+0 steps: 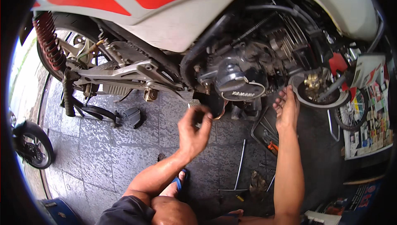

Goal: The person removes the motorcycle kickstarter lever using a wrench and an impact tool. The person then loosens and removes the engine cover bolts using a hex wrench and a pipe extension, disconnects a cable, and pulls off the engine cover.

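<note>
My left hand (194,131) is raised below the engine of a motorcycle (242,74). Its fingers curl toward the thumb, and their tips are smeared by motion; I cannot make out what, if anything, lies between them. Just above is the knurled end of a footpeg (193,102). My right hand (288,108) has its fingers apart and partly bent, the longest reaching up beside the rim of a round metal bowl (320,104). Whether it touches the rim I cannot tell. Brass-coloured parts (313,82) lie in the bowl. A rounded black cover (240,82) sits on the engine's near side.
A T-handle wrench (239,165) lies on the tiled floor (136,159) between my forearms. A tray of tools (264,132), one orange-handled, is under the engine. Farther left lie a dark cover (132,116) and the centre stand (93,111). A printed sheet (368,138) stands right.
</note>
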